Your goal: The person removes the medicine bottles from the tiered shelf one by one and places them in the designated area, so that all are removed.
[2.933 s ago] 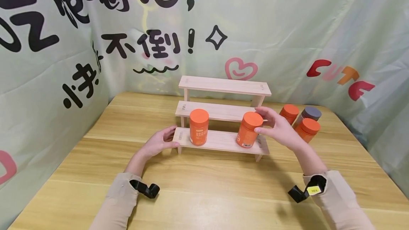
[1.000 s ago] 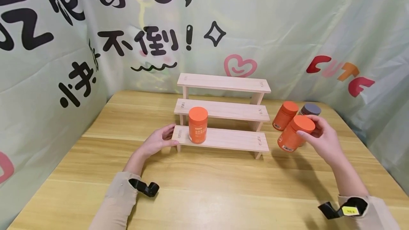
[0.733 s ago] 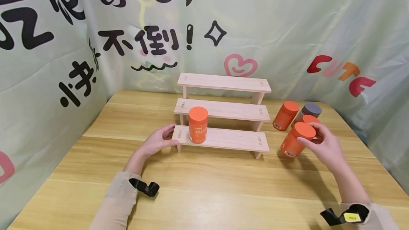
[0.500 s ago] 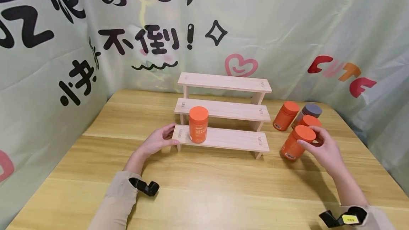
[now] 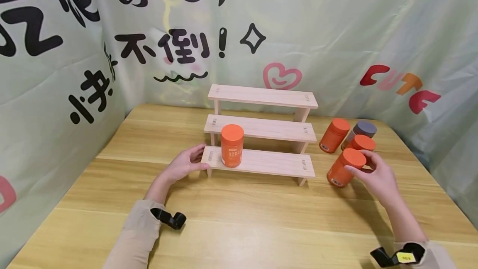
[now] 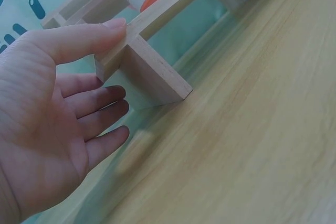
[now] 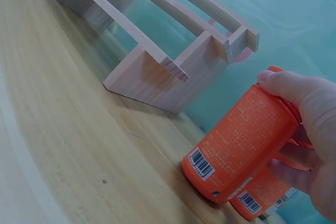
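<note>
Orange and capped, a canister [image 5: 346, 168] is held near its lid by the curled fingers of the right hand [image 5: 375, 175], its base set on the tabletop [image 5: 261, 219] just right of the wooden stepped shelf [image 5: 261, 130]. Two more orange canisters [image 5: 333, 135] and a grey-lidded one [image 5: 361, 129] are grouped close behind it. The left hand [image 5: 184, 165], fingers relaxed, is rested against the lowest step's left end, where another orange canister [image 5: 232, 145] is stood upright.
</note>
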`<state>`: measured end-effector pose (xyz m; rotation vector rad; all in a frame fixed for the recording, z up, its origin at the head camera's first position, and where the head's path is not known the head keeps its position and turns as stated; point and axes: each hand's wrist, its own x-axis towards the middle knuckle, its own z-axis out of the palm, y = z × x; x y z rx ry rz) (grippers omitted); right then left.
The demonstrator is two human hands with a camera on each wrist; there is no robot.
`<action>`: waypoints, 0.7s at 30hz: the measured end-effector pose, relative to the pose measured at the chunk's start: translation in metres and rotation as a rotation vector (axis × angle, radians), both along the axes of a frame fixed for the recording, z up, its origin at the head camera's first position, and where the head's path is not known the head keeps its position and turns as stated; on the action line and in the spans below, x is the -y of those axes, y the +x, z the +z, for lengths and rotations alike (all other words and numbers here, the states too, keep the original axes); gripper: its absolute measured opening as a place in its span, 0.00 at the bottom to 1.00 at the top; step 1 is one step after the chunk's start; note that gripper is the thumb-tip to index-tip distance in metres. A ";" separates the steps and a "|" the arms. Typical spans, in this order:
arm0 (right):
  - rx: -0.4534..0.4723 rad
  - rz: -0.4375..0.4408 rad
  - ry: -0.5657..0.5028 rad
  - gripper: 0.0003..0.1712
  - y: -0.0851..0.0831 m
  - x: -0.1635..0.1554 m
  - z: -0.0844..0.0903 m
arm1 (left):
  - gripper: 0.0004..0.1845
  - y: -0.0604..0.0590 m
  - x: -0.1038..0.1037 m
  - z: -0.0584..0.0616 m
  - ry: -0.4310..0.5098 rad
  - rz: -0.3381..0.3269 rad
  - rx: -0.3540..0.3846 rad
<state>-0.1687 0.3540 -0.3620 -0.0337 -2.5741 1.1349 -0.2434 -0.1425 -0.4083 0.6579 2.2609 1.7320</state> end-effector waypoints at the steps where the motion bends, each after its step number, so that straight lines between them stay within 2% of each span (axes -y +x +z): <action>1: 0.002 -0.001 -0.001 0.34 0.000 0.000 -0.001 | 0.41 0.000 0.000 0.000 0.002 -0.001 0.002; 16: 0.013 0.017 -0.023 0.35 -0.001 -0.003 -0.006 | 0.42 0.000 0.001 -0.004 -0.003 0.002 0.005; 21: -0.028 0.027 -0.071 0.34 -0.002 -0.003 -0.007 | 0.42 0.000 0.001 -0.003 -0.007 0.006 0.001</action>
